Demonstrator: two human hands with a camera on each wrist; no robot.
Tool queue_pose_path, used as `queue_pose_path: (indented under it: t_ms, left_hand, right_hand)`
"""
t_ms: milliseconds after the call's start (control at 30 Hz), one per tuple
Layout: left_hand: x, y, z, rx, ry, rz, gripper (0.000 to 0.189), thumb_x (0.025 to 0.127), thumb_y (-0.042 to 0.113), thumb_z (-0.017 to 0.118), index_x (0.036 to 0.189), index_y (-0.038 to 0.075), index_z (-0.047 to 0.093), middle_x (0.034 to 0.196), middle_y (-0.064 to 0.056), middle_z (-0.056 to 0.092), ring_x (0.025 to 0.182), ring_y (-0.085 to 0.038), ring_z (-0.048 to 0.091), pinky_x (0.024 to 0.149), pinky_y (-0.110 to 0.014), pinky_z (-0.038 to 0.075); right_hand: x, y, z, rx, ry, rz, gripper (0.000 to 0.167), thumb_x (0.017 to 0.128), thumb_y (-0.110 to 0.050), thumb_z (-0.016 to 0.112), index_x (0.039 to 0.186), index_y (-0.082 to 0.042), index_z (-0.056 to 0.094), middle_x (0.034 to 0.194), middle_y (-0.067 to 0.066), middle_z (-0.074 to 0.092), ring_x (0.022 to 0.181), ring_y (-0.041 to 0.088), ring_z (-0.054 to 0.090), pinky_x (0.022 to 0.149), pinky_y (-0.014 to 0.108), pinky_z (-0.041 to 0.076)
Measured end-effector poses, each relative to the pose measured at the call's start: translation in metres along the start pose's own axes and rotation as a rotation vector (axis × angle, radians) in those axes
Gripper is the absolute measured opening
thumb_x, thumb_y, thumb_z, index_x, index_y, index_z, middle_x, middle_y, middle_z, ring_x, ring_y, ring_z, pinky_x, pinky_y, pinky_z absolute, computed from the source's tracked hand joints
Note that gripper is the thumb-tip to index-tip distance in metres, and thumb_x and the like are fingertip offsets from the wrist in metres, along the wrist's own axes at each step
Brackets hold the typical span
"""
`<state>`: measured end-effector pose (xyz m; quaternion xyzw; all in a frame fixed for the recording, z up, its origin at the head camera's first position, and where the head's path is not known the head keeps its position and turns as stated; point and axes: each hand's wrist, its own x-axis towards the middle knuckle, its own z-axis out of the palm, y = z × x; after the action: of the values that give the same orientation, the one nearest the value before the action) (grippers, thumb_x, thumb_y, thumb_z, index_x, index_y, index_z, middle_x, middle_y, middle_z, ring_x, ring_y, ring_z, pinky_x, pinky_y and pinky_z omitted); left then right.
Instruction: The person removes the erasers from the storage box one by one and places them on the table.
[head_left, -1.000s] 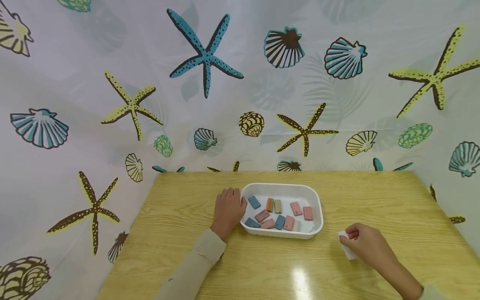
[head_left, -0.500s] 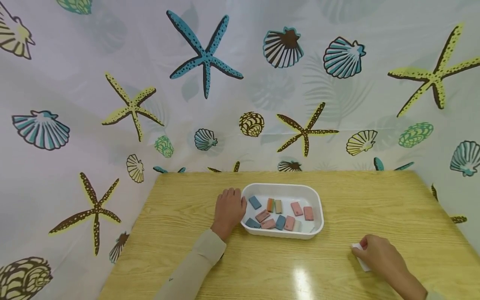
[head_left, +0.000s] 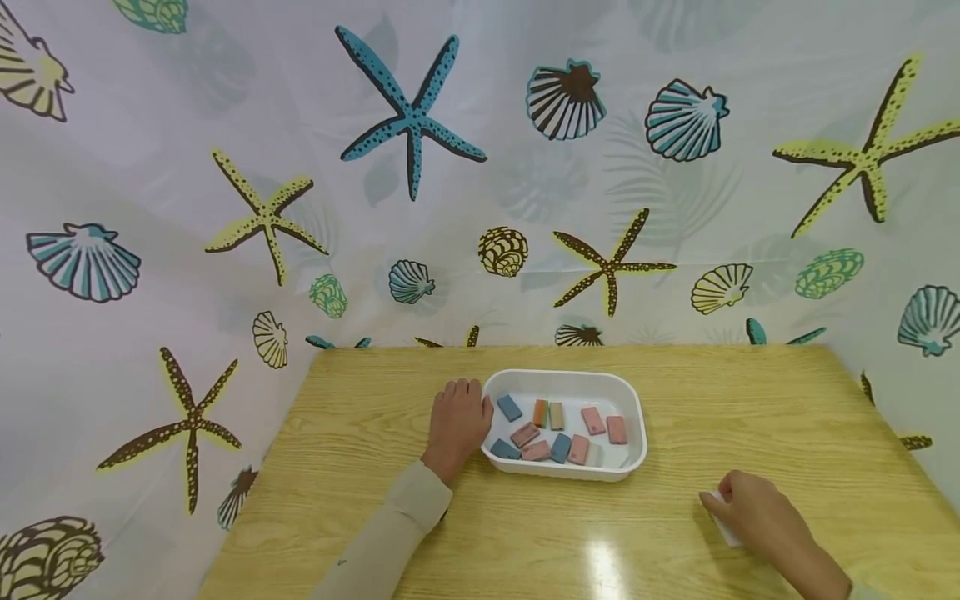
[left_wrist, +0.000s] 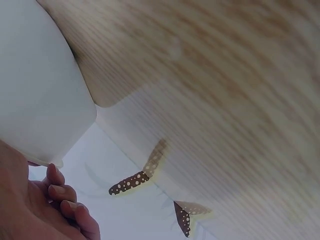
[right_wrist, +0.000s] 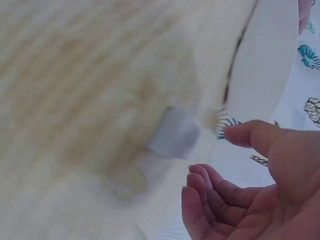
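A white oval plastic tray [head_left: 562,473] stands at the table's middle. In it lie several small eraser-like blocks, among them a blue one [head_left: 509,407], a pink one [head_left: 592,421] and an orange-and-green one [head_left: 540,412]. My left hand [head_left: 457,421] grips the tray's left rim; in the left wrist view its fingertips [left_wrist: 55,172] are at the rim's edge. Right of the tray, my right hand [head_left: 761,512] is low over the table beside a small white block [right_wrist: 175,132]. The right wrist view shows thumb and fingers spread, apart from that block.
The wooden table [head_left: 540,542] carries the tray and the white block. A hanging white cloth [head_left: 480,183] printed with starfish and shells encloses the back and both sides. Light glares off the table near its front.
My right hand has moved right and nearer to me, taking the white block along, then nearly stopped there. My left hand and the tray stay put.
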<state>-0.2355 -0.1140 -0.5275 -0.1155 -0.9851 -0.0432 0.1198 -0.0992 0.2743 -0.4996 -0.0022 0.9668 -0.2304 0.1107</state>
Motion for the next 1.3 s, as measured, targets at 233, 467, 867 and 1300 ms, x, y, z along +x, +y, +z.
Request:
queue_pose_path:
  t_ms: [233, 467, 867, 1300]
  left_hand:
    - [-0.001, -0.001, 0.001, -0.002, 0.011, 0.010, 0.031, 0.096, 0.032, 0.041, 0.098, 0.005, 0.057, 0.087, -0.008, 0.054, 0.081, -0.024, 0.051, 0.071, -0.039, 0.043]
    - [0.000, 0.000, -0.001, -0.005, 0.009, 0.008, 0.031, 0.096, 0.032, 0.040, 0.096, 0.006, 0.056, 0.086, -0.008, 0.053, 0.081, -0.024, 0.051, 0.072, -0.039, 0.044]
    - [-0.001, 0.001, -0.003, -0.006, 0.001, -0.003, 0.031, 0.096, 0.032, 0.042, 0.099, 0.005, 0.057, 0.087, -0.008, 0.055, 0.082, -0.024, 0.052, 0.074, -0.039, 0.044]
    - [-0.002, 0.002, -0.004, 0.016, 0.021, 0.004, 0.031, 0.096, 0.032, 0.042, 0.098, 0.005, 0.057, 0.088, -0.008, 0.054, 0.084, -0.024, 0.051, 0.075, -0.039, 0.044]
  right_hand:
    - [0.007, -0.035, -0.030, 0.013, 0.076, -0.067, 0.029, 0.088, -0.021, 0.059, 0.091, 0.007, 0.063, 0.079, 0.009, 0.064, 0.062, 0.017, 0.059, 0.056, 0.035, 0.049]
    - [0.019, -0.072, -0.051, 0.041, 0.076, -0.100, 0.026, 0.086, -0.021, 0.061, 0.090, 0.004, 0.064, 0.080, 0.007, 0.065, 0.069, 0.019, 0.060, 0.059, 0.037, 0.049]
    - [0.052, -0.126, -0.051, 0.083, 0.037, -0.145, 0.022, 0.084, -0.019, 0.065, 0.084, 0.002, 0.066, 0.076, 0.006, 0.063, 0.065, 0.017, 0.054, 0.057, 0.033, 0.046]
    - [0.084, -0.154, -0.020, 0.017, -0.057, 0.002, 0.023, 0.084, -0.017, 0.066, 0.089, 0.005, 0.061, 0.072, 0.008, 0.055, 0.060, 0.018, 0.052, 0.052, 0.028, 0.041]
